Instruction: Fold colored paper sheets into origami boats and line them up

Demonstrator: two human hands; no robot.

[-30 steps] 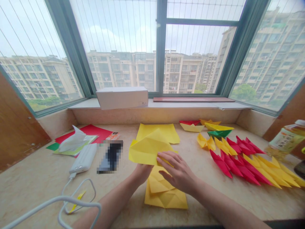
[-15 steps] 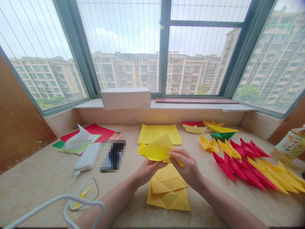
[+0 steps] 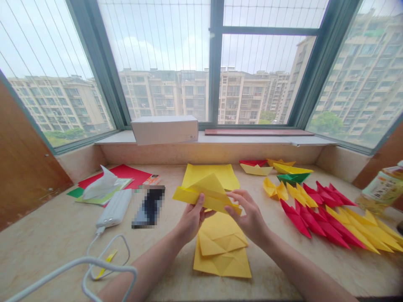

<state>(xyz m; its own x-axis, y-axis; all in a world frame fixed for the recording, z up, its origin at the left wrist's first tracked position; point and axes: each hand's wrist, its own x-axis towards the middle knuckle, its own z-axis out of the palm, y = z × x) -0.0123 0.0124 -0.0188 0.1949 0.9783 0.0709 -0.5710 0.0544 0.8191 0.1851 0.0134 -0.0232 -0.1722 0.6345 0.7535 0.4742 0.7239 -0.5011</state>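
Observation:
A folded yellow paper (image 3: 206, 192) is held in the air above the tabletop, between both hands. My left hand (image 3: 190, 220) pinches its lower left edge, thumb on top. At the paper's right end my right hand (image 3: 248, 214) pinches it with the fingertips. Below the hands lie creased yellow sheets (image 3: 222, 249) in a small pile. A flat yellow sheet (image 3: 210, 174) lies behind the held paper.
Rows of folded red and yellow paper pieces (image 3: 330, 218) fill the right side, with paper boats (image 3: 273, 167) behind. At left lie a white power bank (image 3: 113, 208) with cable, a dark phone (image 3: 150, 206), tissue on red paper (image 3: 103, 182). A white box (image 3: 164, 129) sits on the sill, a bottle (image 3: 382, 186) far right.
The yellow paper was lifted off the pile and collapsed from a broad sheet into a flatter, narrower folded shape. Both hands shifted from pressing it to pinching its ends.

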